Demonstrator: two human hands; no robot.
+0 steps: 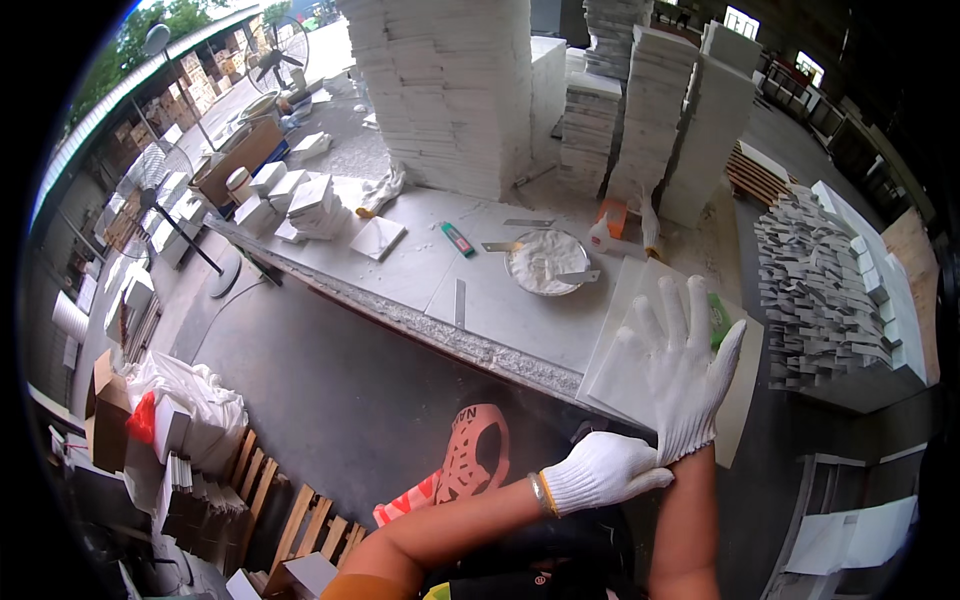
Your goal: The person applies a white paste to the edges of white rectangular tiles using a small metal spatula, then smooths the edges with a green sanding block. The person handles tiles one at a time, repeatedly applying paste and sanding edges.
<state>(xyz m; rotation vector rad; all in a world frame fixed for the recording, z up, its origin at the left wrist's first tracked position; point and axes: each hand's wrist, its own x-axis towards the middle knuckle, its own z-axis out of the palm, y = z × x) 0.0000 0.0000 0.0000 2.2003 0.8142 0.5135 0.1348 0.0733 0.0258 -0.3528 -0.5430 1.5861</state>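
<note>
White glove (688, 392): covers right hand (678, 368), spreads fingers (672, 308) wide, grips nothing. At right wrist, left hand (605, 472) curled closed on glove's cuff (690, 440), fingertips partly hidden. Beneath: pale flat sheets (630, 282) on worktable (400, 285). Further out: bowl (520, 285) of white stuff, green tool (457, 240), tall white slab stacks (440, 100).

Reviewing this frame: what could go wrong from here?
The metal strip lies close to the front edge of the table, so a passing arm could knock it off.
Two flat blades stick out over the rim of the bowl; a bump might flip them.
The left hand grips the glove cuff on the right hand; hard pulling could stretch it.
</note>
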